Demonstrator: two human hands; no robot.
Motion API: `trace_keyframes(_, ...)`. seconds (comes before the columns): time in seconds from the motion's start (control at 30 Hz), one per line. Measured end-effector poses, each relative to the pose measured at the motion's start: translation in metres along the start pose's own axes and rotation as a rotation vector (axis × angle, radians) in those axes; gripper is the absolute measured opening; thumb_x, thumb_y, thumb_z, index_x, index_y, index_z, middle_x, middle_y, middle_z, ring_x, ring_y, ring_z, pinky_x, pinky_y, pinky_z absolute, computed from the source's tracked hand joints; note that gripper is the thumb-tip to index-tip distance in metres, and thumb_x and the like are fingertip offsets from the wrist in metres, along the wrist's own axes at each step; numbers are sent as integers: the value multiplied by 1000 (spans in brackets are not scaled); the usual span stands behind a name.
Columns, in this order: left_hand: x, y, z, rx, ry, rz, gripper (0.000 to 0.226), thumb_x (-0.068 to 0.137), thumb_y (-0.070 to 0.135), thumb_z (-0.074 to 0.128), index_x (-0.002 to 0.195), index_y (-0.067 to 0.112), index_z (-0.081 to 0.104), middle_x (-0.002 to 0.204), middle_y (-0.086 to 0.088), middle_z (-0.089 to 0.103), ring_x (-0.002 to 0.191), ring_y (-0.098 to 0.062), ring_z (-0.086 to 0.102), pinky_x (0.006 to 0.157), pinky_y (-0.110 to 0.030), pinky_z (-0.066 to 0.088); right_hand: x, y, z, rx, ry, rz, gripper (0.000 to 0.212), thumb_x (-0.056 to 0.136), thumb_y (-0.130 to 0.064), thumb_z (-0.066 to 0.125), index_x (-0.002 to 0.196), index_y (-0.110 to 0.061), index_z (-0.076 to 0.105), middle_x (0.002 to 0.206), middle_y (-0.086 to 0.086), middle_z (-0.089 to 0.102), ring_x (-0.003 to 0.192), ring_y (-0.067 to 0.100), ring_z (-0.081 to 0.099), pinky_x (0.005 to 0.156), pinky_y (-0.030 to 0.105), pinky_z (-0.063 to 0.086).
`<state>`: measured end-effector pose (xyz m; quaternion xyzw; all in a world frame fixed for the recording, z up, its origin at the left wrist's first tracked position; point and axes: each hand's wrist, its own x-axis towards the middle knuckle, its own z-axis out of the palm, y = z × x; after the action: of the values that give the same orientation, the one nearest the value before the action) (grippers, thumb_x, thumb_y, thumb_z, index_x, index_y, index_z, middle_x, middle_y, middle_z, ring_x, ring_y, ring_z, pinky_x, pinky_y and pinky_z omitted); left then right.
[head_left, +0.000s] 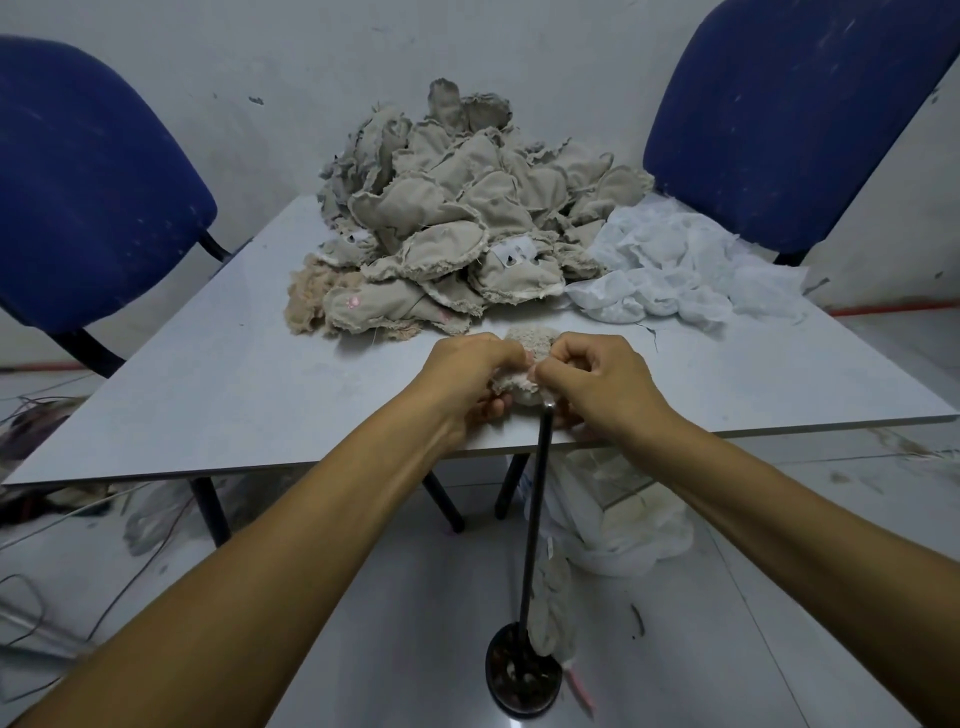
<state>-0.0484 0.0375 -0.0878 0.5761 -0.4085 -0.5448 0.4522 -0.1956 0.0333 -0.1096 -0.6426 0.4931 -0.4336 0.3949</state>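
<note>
A small beige fuzzy fabric piece (525, 347) is held over the near edge of the grey table (218, 364). My left hand (467, 371) grips its left side with curled fingers. My right hand (597, 376) pinches its right edge, thumb and fingers curled. The piece sits on top of a thin black upright rod (535, 519) that rises from a round dark base (523, 675) on the floor. The rod's tip is hidden under the fabric.
A big heap of beige sewn fabric pieces (457, 223) lies mid-table, with white gauzy cloth (675, 270) to its right. Two blue chairs (88, 182) (789, 114) flank the table. More cloth (613, 514) and loose wires (62, 597) lie on the floor.
</note>
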Motion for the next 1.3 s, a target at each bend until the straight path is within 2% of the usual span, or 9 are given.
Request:
trace_keyframes(0.17, 5, 1, 4, -42, -43, -1, 17, 83, 13, 75, 73, 14, 62, 58, 0, 61, 44, -9, 53, 39, -17, 43, 4, 0, 4, 53, 133, 26, 18, 82, -13, 66, 71, 0, 61, 50, -2, 56, 41, 10, 60, 41, 20, 45)
trace_keyframes(0.33, 5, 1, -16, -97, -219, -28, 17, 86, 9, 64, 72, 19, 65, 72, 0, 67, 58, -13, 63, 50, -19, 49, 7, -1, -4, 163, -18, 80, 31, 85, -11, 64, 57, -22, 60, 52, -3, 58, 45, 15, 60, 47, 25, 50)
trace_keyframes(0.67, 5, 3, -5, -108, 68, -84, 12, 72, -5, 69, 73, 5, 62, 52, -5, 61, 39, -13, 54, 36, -16, 40, -6, 3, 2, 22, -19, 8, 21, 85, -24, 66, 66, -21, 57, 54, -9, 50, 45, 1, 51, 45, 23, 47)
trace_keyframes(0.77, 6, 1, 0, -122, 123, -33, 13, 72, -5, 67, 68, 5, 59, 45, -4, 57, 37, -14, 51, 36, -17, 39, -7, 1, 3, -30, -20, -30, 26, 89, -33, 67, 76, -12, 60, 53, -11, 50, 44, -1, 52, 47, 23, 49)
trace_keyframes(0.9, 9, -7, 5, -65, 189, 84, 25, 74, 0, 69, 55, 11, 58, 43, 0, 51, 37, -18, 46, 45, -25, 38, 1, 0, 4, -29, -4, 29, 24, 90, -27, 67, 73, -11, 60, 49, -14, 50, 41, -1, 53, 42, 17, 43)
trace_keyframes(1.03, 6, -12, -1, -40, 6, 162, 29, 88, 0, 63, 62, 12, 62, 55, -1, 60, 44, -13, 58, 44, -22, 44, 7, -1, 0, 95, -22, 93, 22, 88, -17, 68, 68, -16, 59, 48, -12, 54, 39, 2, 54, 41, 13, 40)
trace_keyframes(1.17, 0, -11, -14, -137, -236, 144, 21, 88, -11, 59, 78, 5, 68, 73, -9, 72, 65, -19, 72, 60, -18, 57, 9, 1, -4, 150, 32, 129, 21, 87, -12, 68, 67, -15, 64, 54, -6, 63, 49, 11, 64, 51, 23, 52)
trace_keyframes(1.23, -5, -11, -17, -119, -286, 165, 17, 85, -13, 63, 85, 2, 71, 78, -10, 74, 71, -20, 74, 65, -19, 58, 12, 1, -6, 211, -16, 189, 24, 88, -12, 68, 64, -16, 66, 62, 4, 68, 59, 19, 68, 58, 30, 58)
trace_keyframes(1.3, -7, -11, -16, -121, -244, 170, 17, 83, -12, 67, 80, 4, 73, 77, -11, 74, 70, -20, 74, 67, -23, 60, 13, -1, -9, 264, -84, 229, 25, 90, -12, 66, 65, -16, 67, 64, 7, 65, 56, 14, 64, 55, 25, 57)
